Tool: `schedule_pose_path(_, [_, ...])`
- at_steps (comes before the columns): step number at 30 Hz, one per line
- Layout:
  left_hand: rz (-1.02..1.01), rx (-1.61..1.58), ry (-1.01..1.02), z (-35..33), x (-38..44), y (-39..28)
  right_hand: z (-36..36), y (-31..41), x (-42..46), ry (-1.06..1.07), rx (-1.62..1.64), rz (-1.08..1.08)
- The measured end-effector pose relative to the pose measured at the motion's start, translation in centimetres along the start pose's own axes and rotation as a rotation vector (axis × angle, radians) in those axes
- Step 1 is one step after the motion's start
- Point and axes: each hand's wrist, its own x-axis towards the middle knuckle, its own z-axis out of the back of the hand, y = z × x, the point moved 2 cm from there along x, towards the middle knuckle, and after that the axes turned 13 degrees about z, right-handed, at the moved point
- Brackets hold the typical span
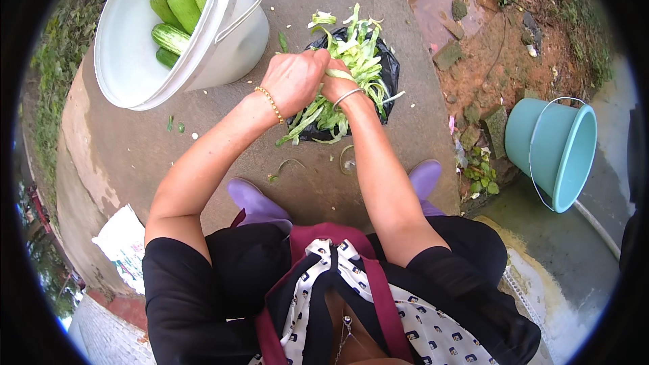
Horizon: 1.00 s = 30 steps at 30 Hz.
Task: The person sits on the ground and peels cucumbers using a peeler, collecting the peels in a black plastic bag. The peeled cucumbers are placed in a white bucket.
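My left hand [298,81], with a gold beaded bracelet at the wrist, is curled with its knuckles up. Against it presses my right hand [336,84], which has a silver bangle behind it. A pale green strip [339,74] lies across the right hand; what the fingers hold between them is hidden. Both hands are over a heap of green and whitish vegetable peelings [361,58]. The peelings lie in and over the rim of a black plastic bag [389,68] on the concrete, with some strips hanging out.
A tilted white bucket [230,45] at upper left holds several green squash-like vegetables [183,5]. Purple boots [256,200] stand on the concrete slab [324,182]. A teal bucket [545,147] lies tipped beside murky water at right. A white sack [121,243] lies at left.
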Motion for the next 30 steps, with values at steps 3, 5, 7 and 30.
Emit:
schedule_pose_path(3, [0.058, 0.139, -0.114, 0.8, 1.7, 1.8, 0.6, 2.5, -0.3, 0.114, 0.077, 0.043])
schedule_pose_path(5, [0.149, 0.199, -0.166, 0.6, 2.9, 4.1, 1.8, 3.4, -0.4, 0.221, 0.251, 0.084])
schedule_pose_path(7, [0.22, 0.157, -0.12, -0.4, 2.8, 6.5, 4.4, 4.2, -1.1, 0.256, 0.605, 0.04])
schedule_pose_path(30, [0.354, -0.142, -0.029, -13.8, 3.3, 8.0, 5.1, -7.1, 12.0, 0.002, -0.623, -0.06])
